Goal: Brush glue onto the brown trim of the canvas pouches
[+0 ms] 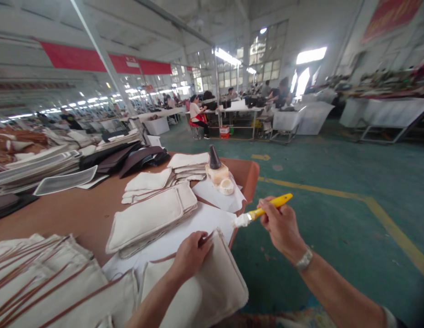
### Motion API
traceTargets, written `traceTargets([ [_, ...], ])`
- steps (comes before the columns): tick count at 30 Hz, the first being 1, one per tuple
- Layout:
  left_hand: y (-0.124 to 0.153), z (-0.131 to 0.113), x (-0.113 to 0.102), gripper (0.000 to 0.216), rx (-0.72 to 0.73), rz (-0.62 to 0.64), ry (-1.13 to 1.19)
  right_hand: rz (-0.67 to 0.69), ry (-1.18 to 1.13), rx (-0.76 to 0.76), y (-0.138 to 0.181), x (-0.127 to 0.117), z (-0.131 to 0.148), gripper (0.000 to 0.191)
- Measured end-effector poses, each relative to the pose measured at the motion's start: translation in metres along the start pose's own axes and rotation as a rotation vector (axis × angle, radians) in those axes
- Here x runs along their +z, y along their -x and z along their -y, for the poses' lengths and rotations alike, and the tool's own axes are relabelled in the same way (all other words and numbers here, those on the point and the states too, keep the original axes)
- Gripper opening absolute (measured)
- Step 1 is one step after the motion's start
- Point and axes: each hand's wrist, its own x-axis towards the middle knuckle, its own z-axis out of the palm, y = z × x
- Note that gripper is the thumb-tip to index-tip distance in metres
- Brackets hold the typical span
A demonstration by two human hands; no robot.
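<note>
My right hand (280, 225) grips a yellow-handled brush (271, 206) whose bristles are coated in white paste. The brush tip hangs just off the table's right edge. My left hand (193, 255) is closed on the upper edge of a cream fabric pouch (212, 278) with brown trim. The pouch lies tilted at the near table edge, partly hidden by my forearm. Beyond it, a stack of cream pouches (148, 218) rests on white paper (212, 223). A black cone-shaped bottle (214, 157) stands on a pale block, with a round white lid (227, 187) beside it.
More cream pieces with brown edging (54, 282) spread over the brown table (92, 205) at the near left. Dark panels (130, 157) and stacked parts lie at the back left. Green floor (321, 218) lies to the right. A seated person (198, 114) works farther off.
</note>
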Motion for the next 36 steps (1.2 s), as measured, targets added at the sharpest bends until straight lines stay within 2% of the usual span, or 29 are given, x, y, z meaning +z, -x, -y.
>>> traceTargets([
  [5,0.026,-0.017,-0.01,0.025,0.05,-0.105,0.191,0.107,0.074,-0.132,0.028,0.008,0.031,0.034],
  [9,0.043,-0.029,-0.013,0.021,0.067,-0.12,0.277,0.202,0.19,-0.275,0.042,0.02,0.042,0.03],
  [16,0.06,-0.037,-0.017,0.023,0.121,-0.142,0.329,0.121,0.285,-0.407,0.047,0.009,0.059,0.028],
  [19,0.063,-0.036,-0.015,0.022,0.157,-0.162,0.288,0.16,0.288,-0.448,0.056,0.007,0.063,0.027],
  [21,0.067,-0.034,-0.013,0.02,0.205,-0.219,0.229,0.194,0.292,-0.483,0.058,0.006,0.061,0.026],
  [24,0.075,-0.031,-0.012,0.017,0.417,-0.364,0.017,0.148,0.31,-0.492,0.055,-0.005,0.063,0.025],
  [27,0.087,-0.035,-0.016,0.018,0.8,-0.544,-0.27,0.083,0.277,-0.449,0.053,-0.023,0.082,0.024],
  [29,0.096,-0.043,-0.021,0.018,0.991,-0.608,-0.391,0.095,0.229,-0.431,0.055,-0.032,0.1,0.022],
  [32,0.104,-0.056,-0.028,0.024,1.086,-0.608,-0.465,0.202,0.199,-0.464,0.067,-0.034,0.12,0.021],
  [36,0.105,-0.06,-0.03,0.026,1.092,-0.611,-0.462,0.441,0.243,-0.495,0.082,-0.03,0.124,0.019],
])
